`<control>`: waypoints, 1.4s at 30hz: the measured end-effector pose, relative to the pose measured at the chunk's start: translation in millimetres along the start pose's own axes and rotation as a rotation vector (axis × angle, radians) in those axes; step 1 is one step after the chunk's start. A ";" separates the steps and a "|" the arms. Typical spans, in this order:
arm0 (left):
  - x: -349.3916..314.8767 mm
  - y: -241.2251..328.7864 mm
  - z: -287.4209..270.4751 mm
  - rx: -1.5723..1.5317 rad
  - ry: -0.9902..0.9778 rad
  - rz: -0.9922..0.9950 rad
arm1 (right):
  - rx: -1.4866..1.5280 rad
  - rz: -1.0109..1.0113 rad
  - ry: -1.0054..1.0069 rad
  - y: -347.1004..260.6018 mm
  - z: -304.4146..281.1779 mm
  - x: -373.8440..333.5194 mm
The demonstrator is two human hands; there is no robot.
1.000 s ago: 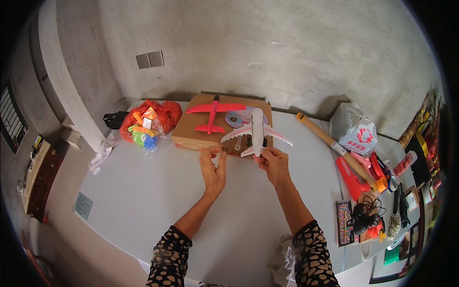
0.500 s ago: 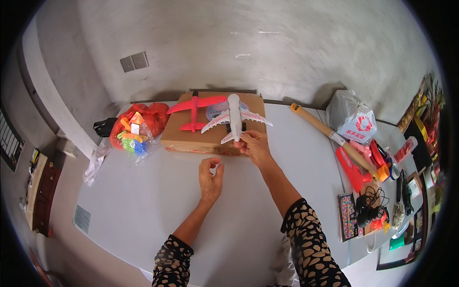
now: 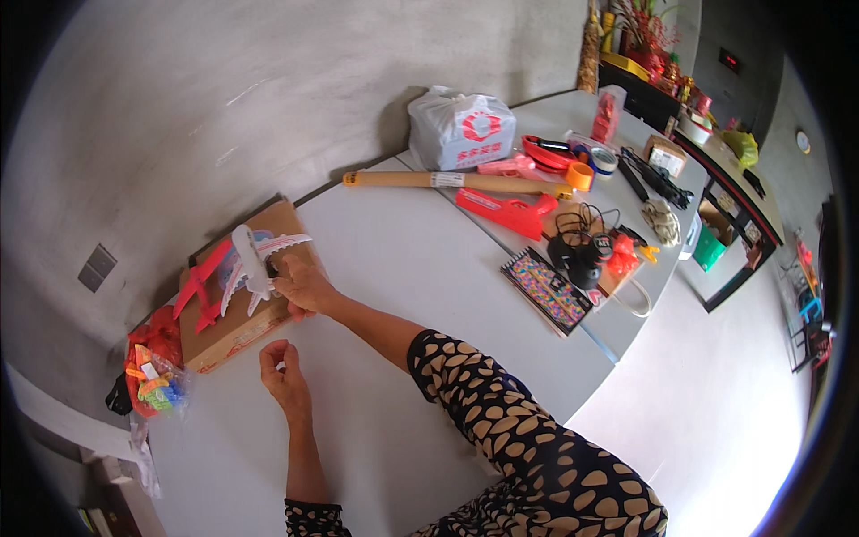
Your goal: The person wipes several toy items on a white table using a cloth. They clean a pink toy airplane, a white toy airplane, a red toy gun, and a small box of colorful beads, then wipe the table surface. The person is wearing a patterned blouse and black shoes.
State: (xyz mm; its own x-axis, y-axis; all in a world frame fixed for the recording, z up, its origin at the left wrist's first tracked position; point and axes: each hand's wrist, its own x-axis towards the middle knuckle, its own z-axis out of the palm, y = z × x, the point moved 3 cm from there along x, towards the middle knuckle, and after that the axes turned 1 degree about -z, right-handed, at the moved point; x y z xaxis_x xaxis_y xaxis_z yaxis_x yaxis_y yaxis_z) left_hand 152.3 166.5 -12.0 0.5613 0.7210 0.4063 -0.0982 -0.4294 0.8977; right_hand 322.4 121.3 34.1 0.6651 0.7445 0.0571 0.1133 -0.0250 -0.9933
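Head: white plane (image 3: pixel 250 259) against right hand (image 3: pixel 307 285)

Light: even, moderate. Floor (image 3: pixel 725 430), lower right: white glare. Bag (image 3: pixel 443 134): soft shadow on wall (image 3: pixel 295 98). Edges: fisheye-bent, black corners.

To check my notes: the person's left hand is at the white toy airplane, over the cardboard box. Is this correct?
No, not the left hand: the head view shows the right hand at the white toy airplane, over the cardboard box.
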 end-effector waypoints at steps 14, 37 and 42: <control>-73.6 44.1 44.3 -0.180 -0.329 -0.275 | -1.325 0.357 0.782 84.4 -309.8 -115.3; -128.6 98.5 93.0 -0.379 -0.185 -0.329 | -1.079 -0.059 0.400 6.7 -219.7 -140.2; -137.9 113.3 111.9 -0.687 -0.248 -0.474 | -0.943 -0.266 0.338 -28.1 -132.3 -211.3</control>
State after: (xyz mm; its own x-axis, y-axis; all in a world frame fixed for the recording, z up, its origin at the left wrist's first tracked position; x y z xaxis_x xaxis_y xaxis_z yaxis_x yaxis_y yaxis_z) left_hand 155.8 -42.4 14.7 0.8237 0.5669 -0.0137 -0.2375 0.3669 0.8994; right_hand 276.4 -123.7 63.3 0.6899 0.5798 0.4334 0.7220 -0.5077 -0.4701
